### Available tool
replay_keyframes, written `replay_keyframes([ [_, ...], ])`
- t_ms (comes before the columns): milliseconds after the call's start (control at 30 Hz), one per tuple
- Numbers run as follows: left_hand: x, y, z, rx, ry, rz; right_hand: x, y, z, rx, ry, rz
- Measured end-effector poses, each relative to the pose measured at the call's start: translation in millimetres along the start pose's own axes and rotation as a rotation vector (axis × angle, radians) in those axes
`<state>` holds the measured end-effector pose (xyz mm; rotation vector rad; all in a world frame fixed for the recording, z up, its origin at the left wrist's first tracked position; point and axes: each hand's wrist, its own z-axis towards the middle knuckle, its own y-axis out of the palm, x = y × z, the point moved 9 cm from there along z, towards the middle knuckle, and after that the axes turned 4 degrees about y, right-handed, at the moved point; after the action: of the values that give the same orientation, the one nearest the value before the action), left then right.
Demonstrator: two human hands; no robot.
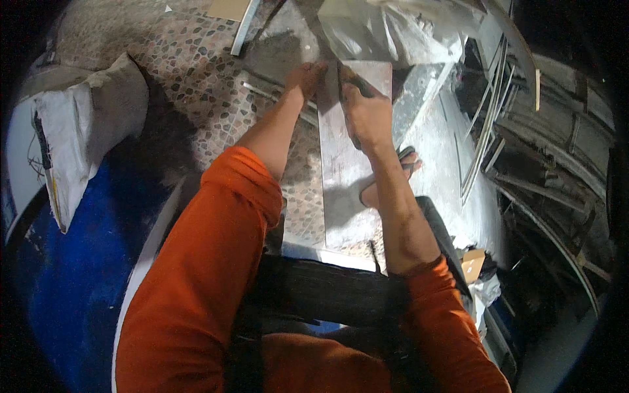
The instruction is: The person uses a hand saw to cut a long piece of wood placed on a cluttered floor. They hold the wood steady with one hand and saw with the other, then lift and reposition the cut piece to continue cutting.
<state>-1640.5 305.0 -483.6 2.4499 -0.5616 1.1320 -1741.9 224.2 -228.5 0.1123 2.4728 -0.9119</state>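
Note:
A long pale board (344,177) lies lengthwise in front of me, running away from my body. My left hand (306,80) is at its far left edge, with the fingers curled against that edge; the fingertips are partly in shadow. My right hand (368,118) is wrapped around the handle of a dark-handled tool (362,86) over the far part of the board. A thin dark strip extends ahead of that grip, possibly a saw blade seen edge-on. Beneath my right forearm shows a sandalled foot (409,162) beside the board.
Pebble-patterned floor (203,85) spreads at left and beyond. A white sack (88,121) and a blue surface (72,262) are on the left. Plastic sheeting (386,33) lies ahead. Thin strips (488,124) lean at right, near a small cardboard box (472,265).

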Motion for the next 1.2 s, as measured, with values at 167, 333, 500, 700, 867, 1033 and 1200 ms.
replay_keyframes([
  [167,15,2,-24,0.171,0.0,0.357,93,-64,-191,0.08,-0.286,0.169],
  [333,-9,-8,-1,0.147,-0.008,0.24,132,-87,-226,0.107,-0.059,0.262],
  [500,10,21,-2,-0.048,-0.036,0.074,10,-9,0,0.138,-0.261,-0.219],
  [700,-3,-18,-12,0.203,-0.014,0.244,123,-76,-178,0.03,-0.167,0.096],
  [867,12,28,-22,0.069,-0.026,0.131,133,-101,-222,0.137,-0.048,0.239],
  [1033,-3,15,14,-0.012,0.053,0.321,31,-19,-43,0.189,-0.291,-0.019],
  [1200,-23,13,-11,-0.043,-0.177,-0.113,104,-67,-179,-0.049,-0.11,0.153],
])
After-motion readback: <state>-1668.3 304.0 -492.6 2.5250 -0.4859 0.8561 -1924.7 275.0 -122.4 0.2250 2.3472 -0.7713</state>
